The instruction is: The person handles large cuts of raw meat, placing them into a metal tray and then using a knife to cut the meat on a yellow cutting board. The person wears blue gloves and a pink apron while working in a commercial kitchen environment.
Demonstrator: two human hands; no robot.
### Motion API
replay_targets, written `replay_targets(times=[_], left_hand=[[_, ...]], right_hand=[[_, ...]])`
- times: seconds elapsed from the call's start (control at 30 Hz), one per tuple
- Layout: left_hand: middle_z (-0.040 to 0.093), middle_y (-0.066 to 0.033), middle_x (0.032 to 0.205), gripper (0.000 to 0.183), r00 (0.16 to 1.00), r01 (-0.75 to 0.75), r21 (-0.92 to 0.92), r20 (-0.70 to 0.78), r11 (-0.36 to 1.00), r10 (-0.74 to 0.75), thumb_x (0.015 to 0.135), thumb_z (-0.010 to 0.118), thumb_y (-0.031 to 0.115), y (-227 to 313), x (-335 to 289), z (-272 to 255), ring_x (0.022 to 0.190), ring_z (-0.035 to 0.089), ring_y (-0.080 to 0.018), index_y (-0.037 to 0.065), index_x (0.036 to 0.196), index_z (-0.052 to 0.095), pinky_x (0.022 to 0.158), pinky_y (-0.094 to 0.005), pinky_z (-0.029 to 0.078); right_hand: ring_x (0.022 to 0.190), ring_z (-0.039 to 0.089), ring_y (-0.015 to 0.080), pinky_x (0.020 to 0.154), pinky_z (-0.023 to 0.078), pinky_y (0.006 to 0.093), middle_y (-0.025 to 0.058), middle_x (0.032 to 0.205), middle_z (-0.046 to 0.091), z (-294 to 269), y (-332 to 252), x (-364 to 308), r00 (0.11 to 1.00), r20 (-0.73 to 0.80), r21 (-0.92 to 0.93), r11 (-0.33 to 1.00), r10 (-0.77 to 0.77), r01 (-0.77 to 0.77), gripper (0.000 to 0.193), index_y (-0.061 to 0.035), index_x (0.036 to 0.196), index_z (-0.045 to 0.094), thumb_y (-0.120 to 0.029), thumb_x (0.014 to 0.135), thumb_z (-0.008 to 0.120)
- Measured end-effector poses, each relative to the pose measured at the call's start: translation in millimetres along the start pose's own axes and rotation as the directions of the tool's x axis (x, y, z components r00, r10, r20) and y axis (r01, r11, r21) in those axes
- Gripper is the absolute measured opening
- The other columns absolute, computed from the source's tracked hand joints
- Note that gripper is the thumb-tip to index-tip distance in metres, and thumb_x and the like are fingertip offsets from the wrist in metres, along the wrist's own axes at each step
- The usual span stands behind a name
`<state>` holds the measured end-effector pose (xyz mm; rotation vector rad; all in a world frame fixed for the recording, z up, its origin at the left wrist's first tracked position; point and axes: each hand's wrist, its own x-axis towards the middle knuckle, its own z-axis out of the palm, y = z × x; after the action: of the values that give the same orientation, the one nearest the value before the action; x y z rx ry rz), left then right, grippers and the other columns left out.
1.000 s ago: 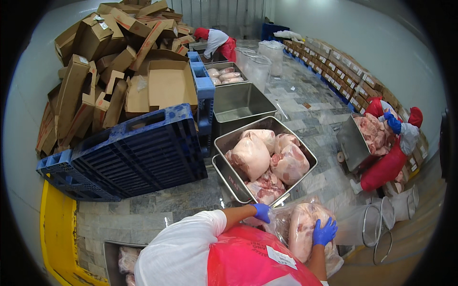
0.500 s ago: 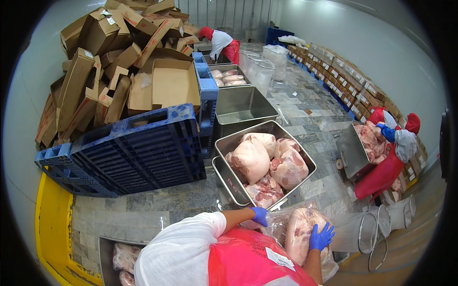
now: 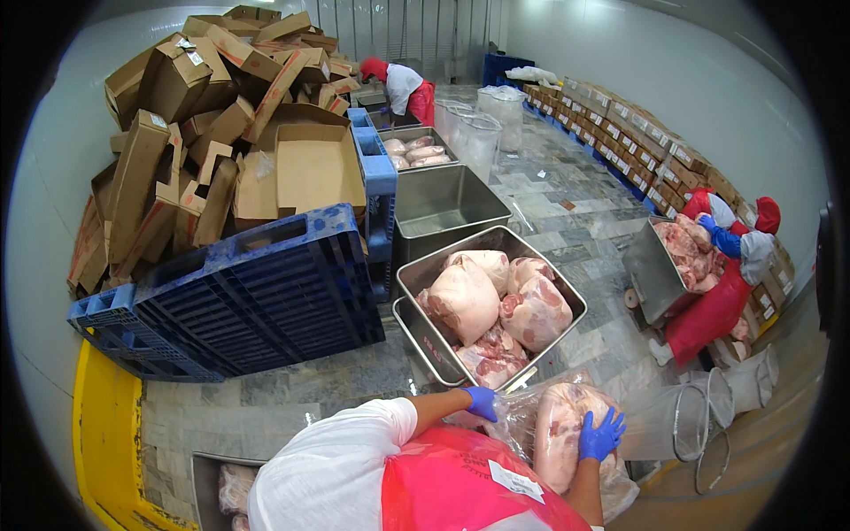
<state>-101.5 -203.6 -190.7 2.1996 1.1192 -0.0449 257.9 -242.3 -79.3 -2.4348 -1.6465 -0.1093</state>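
Observation:
A large pale cut of meat (image 3: 558, 442) lies in front of me inside a loose clear plastic bag (image 3: 518, 416). My left hand (image 3: 481, 404), in a blue glove, is closed on the gathered plastic at the bag's left side; its fingertips are partly hidden. Spread flat on the right side of the cut, my right hand (image 3: 601, 434) has its gloved fingers apart. Just beyond stands a metal tub (image 3: 582, 310) holding several big pieces of skin-on meat. My red apron and white sleeve cover the lower part of the view.
An empty metal tub (image 3: 452, 196) and one with wrapped meat (image 3: 416, 150) stand farther off. Blue pallets (image 3: 257, 301) and piled cardboard boxes (image 3: 177, 80) fill the left. One co-worker (image 3: 726, 283) handles a meat tub at right; another (image 3: 407, 88) bends far back. Bag-lined hoops (image 3: 686, 425) stand right.
The view has shifted slightly. My hands keep nearly the same places on the bag and the meat. The co-worker at the right has moved a little beside the tub.

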Motion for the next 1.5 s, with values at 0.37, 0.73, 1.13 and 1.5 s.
replay_targets(times=[0.37,0.73,1.13,1.5], left_hand=[[0.071,-0.023,0.113,0.063,0.999,0.043,-0.034,-0.024,0.999,-0.043,0.077,0.072,0.059,5.9,-6.1,-5.4,0.104,0.068,-0.0402,0.005,0.11,0.073,0.092,-0.0449,0.053],[0.07,-0.0271,0.115,0.072,0.996,0.09,0.031,0.021,0.995,-0.09,0.075,0.074,0.059,12.7,-25.4,-22.7,0.104,0.068,-0.0431,0.002,0.117,0.069,0.093,-0.046,0.054],[0.067,-0.0253,0.121,0.064,0.999,0.043,0.01,0.005,0.999,-0.043,0.084,0.068,0.052,54.8,-53.5,-52.9,0.111,0.064,-0.0429,0.007,0.129,0.063,0.097,-0.0469,0.05],[0.067,-0.0235,0.124,0.068,0.989,0.143,-0.011,0.033,0.99,-0.143,0.079,0.072,0.055,53.0,-63.3,-52.1,0.112,0.065,-0.0412,0.007,0.127,0.065,0.099,-0.0449,0.051]], right_hand=[[0.149,0.026,0.0457,0.115,0.027,0.0606,0.02,0.163,0.03,0.1,4.3,-0.2,1.0,0.008,0.016,1.0,-0.008,0.007,0.078,-0.011,0.151,0.045,-0.06,0.092,0.058],[0.068,0.054,0.0179,0.068,0.049,0.0321,0.0064,0.079,0.055,-276.2,-192.1,-15.8,0.533,-0.675,0.599,0.042,-0.51,0.799,0.079,-0.0015,0.158,0.03,0.004,0.088,0.064],[0.067,0.063,0.0305,0.065,0.052,0.0404,0.0185,0.081,0.063,-312.8,-220.5,-39.0,0.43,-0.361,0.434,0.258,-0.828,0.863,0.06,-0.0087,0.151,0.047,-0.011,0.093,0.063],[0.081,0.07,0.0361,0.073,0.056,0.0447,0.0167,0.095,0.073,-180.0,-139.9,-17.0,0.594,-0.098,0.416,0.509,-0.799,0.754,0.037,-0.0094,0.124,0.068,-0.03,0.094,0.062]])
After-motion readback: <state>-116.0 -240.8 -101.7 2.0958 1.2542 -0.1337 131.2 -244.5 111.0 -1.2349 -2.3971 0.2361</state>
